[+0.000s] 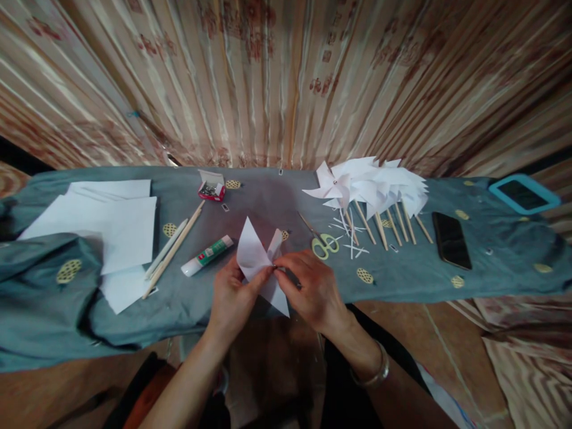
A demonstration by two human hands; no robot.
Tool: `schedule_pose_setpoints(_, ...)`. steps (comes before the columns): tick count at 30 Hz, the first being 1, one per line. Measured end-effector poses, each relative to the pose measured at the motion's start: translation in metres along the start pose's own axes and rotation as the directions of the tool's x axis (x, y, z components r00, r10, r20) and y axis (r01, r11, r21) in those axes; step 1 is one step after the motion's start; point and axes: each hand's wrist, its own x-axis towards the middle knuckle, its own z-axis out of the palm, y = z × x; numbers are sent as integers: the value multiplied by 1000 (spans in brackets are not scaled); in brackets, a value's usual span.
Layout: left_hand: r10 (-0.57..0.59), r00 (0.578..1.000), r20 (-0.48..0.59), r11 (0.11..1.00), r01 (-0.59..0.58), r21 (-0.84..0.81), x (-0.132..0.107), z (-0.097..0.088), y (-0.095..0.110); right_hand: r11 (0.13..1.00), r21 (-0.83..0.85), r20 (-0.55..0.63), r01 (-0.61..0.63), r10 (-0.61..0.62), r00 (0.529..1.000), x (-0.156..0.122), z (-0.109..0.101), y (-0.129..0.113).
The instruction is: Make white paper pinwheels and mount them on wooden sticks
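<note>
My left hand (236,292) is closed on a white paper pinwheel (252,247), its thumb pressed near the folded centre. The pinwheel's pointed blades stick up and down between my hands, above the near edge of the table. At that centre, my right hand (313,286) pinches a small metal pin (274,266) between thumb and forefinger; most of it is hidden by the fingertips. Left of the hands lies a glue stick (208,255). Scissors with green handles (325,245) rest just beyond my right hand, beside thin paper strips (355,247).
Finished-looking pinwheels on sticks (379,182) overlap at the back right. A phone (451,240) and a blue-framed tablet (524,193) lie farther right. Paper sheets (129,232), wooden sticks (174,250) and a small red box of metal pins (211,189) occupy the left side.
</note>
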Motion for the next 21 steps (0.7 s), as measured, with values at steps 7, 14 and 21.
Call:
schedule_pose_setpoints(7, 31, 999, 15, 998, -31, 46, 0, 0, 3, 1000, -27, 14, -17, 17, 1000, -1, 8, 1)
schedule_pose_setpoints(14, -112, 993, 35, 985, 116, -127, 5, 0, 13, 881, 339, 121, -328, 305, 945, 7, 3, 4)
schedule_pose_setpoints(21, -252, 964, 80, 927, 265, -267, 9, 2, 20, 889, 348, 167, -296, 252, 953, 10, -3, 9)
